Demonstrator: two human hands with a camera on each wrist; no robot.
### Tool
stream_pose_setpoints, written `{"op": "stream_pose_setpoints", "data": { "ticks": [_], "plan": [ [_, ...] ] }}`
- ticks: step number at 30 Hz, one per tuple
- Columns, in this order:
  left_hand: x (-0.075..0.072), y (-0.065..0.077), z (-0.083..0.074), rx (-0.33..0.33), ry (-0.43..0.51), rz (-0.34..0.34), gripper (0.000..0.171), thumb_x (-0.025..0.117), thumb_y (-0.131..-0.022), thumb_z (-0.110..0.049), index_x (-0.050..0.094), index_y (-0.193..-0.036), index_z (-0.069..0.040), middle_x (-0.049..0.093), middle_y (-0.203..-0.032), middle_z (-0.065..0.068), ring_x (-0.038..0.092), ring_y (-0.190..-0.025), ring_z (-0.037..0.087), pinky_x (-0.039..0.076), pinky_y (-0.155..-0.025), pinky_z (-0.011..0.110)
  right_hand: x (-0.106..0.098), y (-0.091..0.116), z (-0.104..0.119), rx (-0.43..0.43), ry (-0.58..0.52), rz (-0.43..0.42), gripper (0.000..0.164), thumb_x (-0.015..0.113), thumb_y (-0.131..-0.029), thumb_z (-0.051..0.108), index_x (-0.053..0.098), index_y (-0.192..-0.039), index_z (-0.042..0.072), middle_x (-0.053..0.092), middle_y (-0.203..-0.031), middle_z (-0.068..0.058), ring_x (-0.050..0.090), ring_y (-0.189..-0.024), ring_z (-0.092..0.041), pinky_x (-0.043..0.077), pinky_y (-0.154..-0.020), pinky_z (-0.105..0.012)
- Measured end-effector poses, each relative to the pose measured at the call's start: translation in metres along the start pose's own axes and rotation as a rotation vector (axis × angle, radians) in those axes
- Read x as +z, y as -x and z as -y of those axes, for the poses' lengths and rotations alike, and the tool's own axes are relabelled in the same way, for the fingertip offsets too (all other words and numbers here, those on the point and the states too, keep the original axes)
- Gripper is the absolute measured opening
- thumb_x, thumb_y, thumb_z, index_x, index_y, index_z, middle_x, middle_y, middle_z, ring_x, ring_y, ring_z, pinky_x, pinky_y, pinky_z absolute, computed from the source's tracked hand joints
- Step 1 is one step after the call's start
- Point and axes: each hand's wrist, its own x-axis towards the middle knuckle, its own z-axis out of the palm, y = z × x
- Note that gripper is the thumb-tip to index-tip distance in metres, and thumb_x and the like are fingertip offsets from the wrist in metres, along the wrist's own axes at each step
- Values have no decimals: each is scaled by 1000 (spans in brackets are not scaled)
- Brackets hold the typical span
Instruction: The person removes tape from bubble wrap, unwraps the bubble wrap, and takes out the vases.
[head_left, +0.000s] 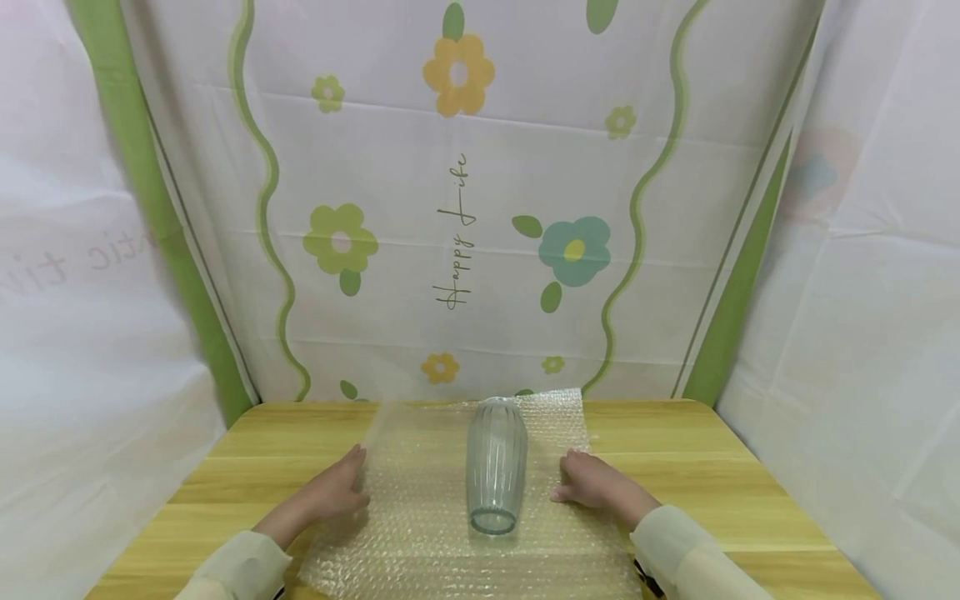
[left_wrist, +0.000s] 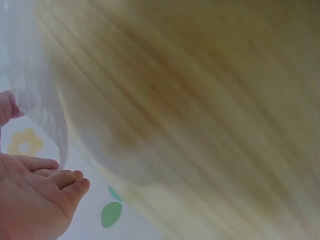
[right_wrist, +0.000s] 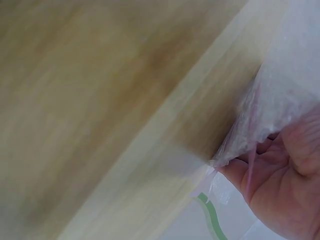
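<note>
A clear ribbed glass vase lies on its side on a sheet of bubble wrap, its round base toward me. At the sheet's left edge is my left hand, thumb and fingers spread apart. In the left wrist view the edge of the wrap hangs between the thumb and the loosely extended fingers. My right hand holds the opposite edge, right of the vase. In the right wrist view its fingers are partly hidden behind the gathered wrap.
The sheet lies on a wood-grain table. A white curtain with flowers, wavy green lines and "Happy Life" lettering hangs behind the far edge. More white cloth stands at both sides.
</note>
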Motion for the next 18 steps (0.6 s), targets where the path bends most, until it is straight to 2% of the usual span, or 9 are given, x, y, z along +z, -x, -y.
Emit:
{"op": "stream_pose_setpoints", "data": {
  "ticks": [9,15,18],
  "plan": [
    [4,-2,9,-8,-36,13,79,65,-75,-19,23,-132,13,15,-139,29,23,-124,41,20,-98,50,-2,2,3,6,-16,-4,31,67,-76,34,51,-71,8,43,-70,0,41,-60,-15,39,-58,-35],
    [5,0,9,-20,-58,17,78,65,-75,-20,24,-132,13,18,-138,30,20,-125,40,20,-99,49,-3,3,4,-3,-36,-3,30,66,-76,33,49,-71,9,42,-70,0,40,-60,-15,39,-58,-35],
    [4,1,7,-28,-69,17,80,65,-75,-22,22,-133,13,15,-139,29,19,-126,40,20,-99,49,-2,2,2,-5,-23,-1,30,66,-76,34,49,-71,9,42,-70,1,40,-60,-14,38,-57,-34]
  ]
}}
